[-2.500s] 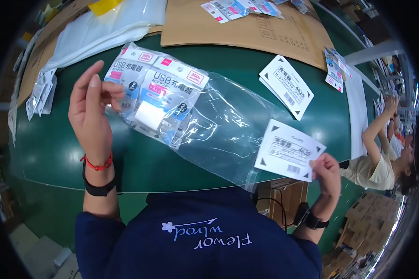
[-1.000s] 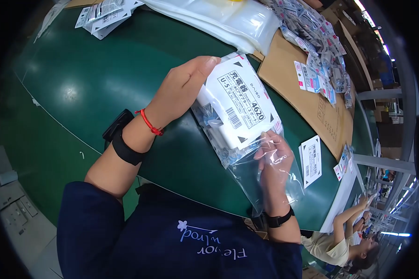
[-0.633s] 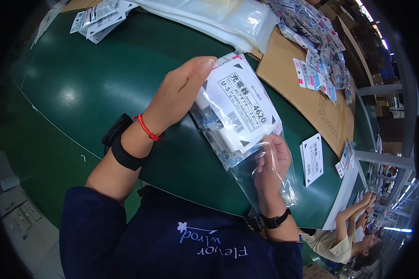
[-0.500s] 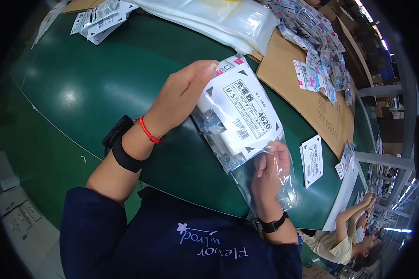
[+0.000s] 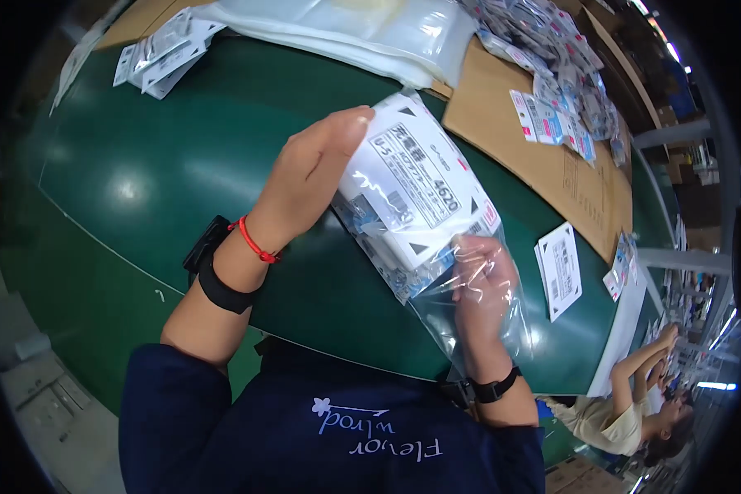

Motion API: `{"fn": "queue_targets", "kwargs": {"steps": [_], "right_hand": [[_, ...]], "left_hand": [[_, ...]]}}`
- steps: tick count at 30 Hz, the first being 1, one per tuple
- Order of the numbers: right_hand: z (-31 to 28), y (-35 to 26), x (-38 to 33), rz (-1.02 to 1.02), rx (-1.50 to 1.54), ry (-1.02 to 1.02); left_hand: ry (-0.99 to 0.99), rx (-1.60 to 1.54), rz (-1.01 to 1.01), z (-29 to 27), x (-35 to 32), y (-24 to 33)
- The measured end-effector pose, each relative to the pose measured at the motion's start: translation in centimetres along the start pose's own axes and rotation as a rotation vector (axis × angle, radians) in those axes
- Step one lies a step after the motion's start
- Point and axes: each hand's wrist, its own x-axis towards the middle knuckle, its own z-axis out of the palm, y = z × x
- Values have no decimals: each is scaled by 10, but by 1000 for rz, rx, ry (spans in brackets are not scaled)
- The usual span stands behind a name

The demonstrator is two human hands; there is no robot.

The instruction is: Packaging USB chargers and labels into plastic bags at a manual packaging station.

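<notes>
Clear plastic is wrapping a stack of small packets with a white label, and this bag (image 5: 424, 218) is being held in the air above the green worktop (image 5: 140, 165), between both hands. The left hand (image 5: 309, 177) is pressing flat against the bag's upper left side, fingers straight and together. The right hand (image 5: 482, 288) is grasping the empty lower end through the film. The bag's long axis is running from upper left down to lower right, toward the right hand. Bare worktop is lying open to the left; brown cardboard (image 5: 543, 156) and a loose label card (image 5: 558, 267) are sitting well apart on the right.
</notes>
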Motion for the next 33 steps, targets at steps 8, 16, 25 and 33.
{"fn": "queue_targets", "kwargs": {"steps": [8, 16, 25, 33], "right_hand": [[-6, -4, 10, 82, 128, -99], [-73, 9, -34, 110, 30, -257], [-154, 28, -80, 225, 202, 68], [-163, 25, -95, -92, -80, -221]], "left_hand": [[34, 422, 349, 6, 4, 10], [-504, 962, 558, 41, -21, 49], [-453, 906, 657, 59, -25, 53], [-654, 636, 1143, 128, -93, 49]]}}
